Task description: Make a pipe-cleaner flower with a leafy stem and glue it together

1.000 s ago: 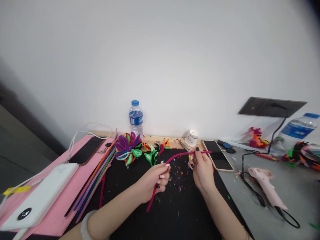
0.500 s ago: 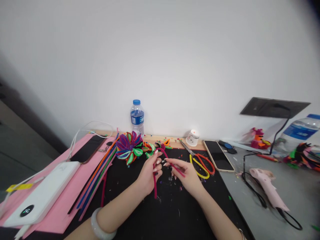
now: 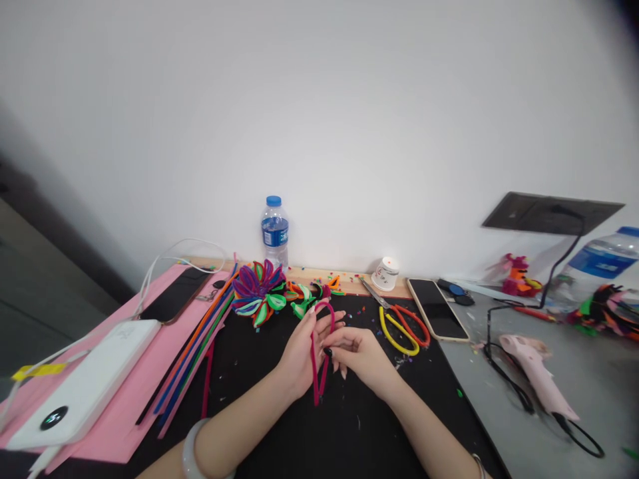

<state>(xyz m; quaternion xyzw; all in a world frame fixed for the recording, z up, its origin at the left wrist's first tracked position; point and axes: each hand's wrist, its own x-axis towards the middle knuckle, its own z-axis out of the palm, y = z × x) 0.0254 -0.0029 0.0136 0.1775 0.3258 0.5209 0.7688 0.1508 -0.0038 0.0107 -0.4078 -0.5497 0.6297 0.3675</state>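
A magenta pipe cleaner (image 3: 315, 384) is bent into a long narrow loop, rounded at the top, with its two ends coming together low down. My left hand (image 3: 295, 362) holds one side of it with the thumb, its fingers stretched out behind the loop. Thumb and forefinger of my right hand (image 3: 368, 362) pinch the other side. Just beyond my hands lie a pipe-cleaner flower (image 3: 257, 289) in purple, green and orange and some smaller green and orange pieces (image 3: 302, 305). Scissors (image 3: 399, 332) with yellow and orange handles rest to the right.
Loose pipe cleaners (image 3: 192, 359) lie left on pink sheets (image 3: 120, 392), near a white power bank (image 3: 84, 386) and a dark phone (image 3: 174, 296). A water bottle (image 3: 274, 233), paper cup (image 3: 385, 274) and another phone (image 3: 436, 309) stand or lie behind. At right is a pink glue gun (image 3: 539, 379).
My right hand has brought the pipe cleaner's free end down and toward me, so the open bend is now a closed loop. My left hand's fingers have straightened.
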